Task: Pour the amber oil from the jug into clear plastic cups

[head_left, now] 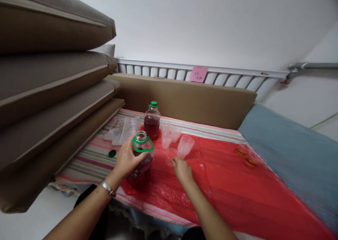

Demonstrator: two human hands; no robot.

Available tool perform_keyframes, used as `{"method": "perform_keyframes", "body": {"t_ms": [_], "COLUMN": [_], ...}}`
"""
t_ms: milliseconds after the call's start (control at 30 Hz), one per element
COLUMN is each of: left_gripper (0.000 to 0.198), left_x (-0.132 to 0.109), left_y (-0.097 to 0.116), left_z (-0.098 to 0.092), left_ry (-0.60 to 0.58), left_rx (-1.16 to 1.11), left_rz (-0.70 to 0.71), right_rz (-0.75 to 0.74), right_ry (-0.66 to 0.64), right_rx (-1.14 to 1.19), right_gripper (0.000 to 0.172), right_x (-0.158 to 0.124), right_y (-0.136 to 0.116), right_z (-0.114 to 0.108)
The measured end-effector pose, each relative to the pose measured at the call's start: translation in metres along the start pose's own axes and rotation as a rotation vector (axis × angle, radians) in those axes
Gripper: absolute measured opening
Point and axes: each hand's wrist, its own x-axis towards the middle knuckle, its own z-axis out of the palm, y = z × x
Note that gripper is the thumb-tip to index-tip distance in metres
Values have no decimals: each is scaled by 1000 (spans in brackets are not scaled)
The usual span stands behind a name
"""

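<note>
My left hand (126, 159) is wrapped round an uncapped plastic bottle of dark red liquid (141, 160) with a green handle ring, standing on the red plastic sheet (224, 183). My right hand (181, 168) pinches the rim of a small clear plastic cup (170, 156) that stands on the sheet just right of the bottle. A second bottle of red liquid (152, 122) with its green cap on stands behind. A loose green cap (112, 153) lies on the striped cloth to the left.
Several clear cups (185, 145) stand in stacks and singly behind the held cup. Two cups with orange-red liquid (246, 156) sit at the right. Clear plastic packaging (123, 130) lies at the back left. Stacked brown cushions (52, 92) crowd the left; a blue cover (293, 155) lies right.
</note>
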Motion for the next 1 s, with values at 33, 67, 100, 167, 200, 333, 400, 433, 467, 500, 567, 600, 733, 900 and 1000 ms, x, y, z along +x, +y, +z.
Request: {"method": "perform_keyframes", "body": {"t_ms": [33,67,100,167,200,333,400,433,467,500,567,600,733,900,1000], "left_gripper": [64,65,65,65,65,72,77,78,79,79,80,80,85,62,55], "left_x": [0,0,0,0,0,-3,-5,-6,-6,-6,-5,-5,-13,-49,-72], "left_y": [0,0,0,0,-1,-2,-3,-4,-4,-4,-4,-5,-18,-56,-77], "left_z": [0,0,0,0,-1,-1,0,0,1,2,2,0,-11,-16,-6], "left_ry": [0,0,-1,-5,-8,-22,-26,-29,-36,-45,-64,-76,-127,-3,56], "left_rx": [-8,-17,-26,-44,-51,-78,-97,-112,-130,-152,-206,-239,-403,-578,-668], "left_rz": [3,6,9,19,25,43,41,38,35,31,17,9,-54,-421,-678], "right_rz": [23,46,67,99,112,70,-143,-293,-436,-541,-639,-641,-616,-656,-619], "right_ry": [-26,-50,-72,-101,-110,-54,130,235,312,360,386,376,327,386,436], "right_rx": [-19,-36,-51,-69,-75,-6,205,303,359,378,339,304,211,364,539], "right_gripper": [15,14,13,16,20,31,28,27,27,26,23,20,22,27,22], "right_x": [-5,-10,-14,-19,-21,-29,-37,-41,-44,-47,-49,-48,-45,-47,-47], "right_y": [2,3,4,3,0,-35,-68,-86,-104,-122,-148,-157,-155,-117,-99], "right_z": [-1,-3,-4,-11,-17,-58,-83,-94,-102,-107,-110,-108,-91,-77,-73]}}
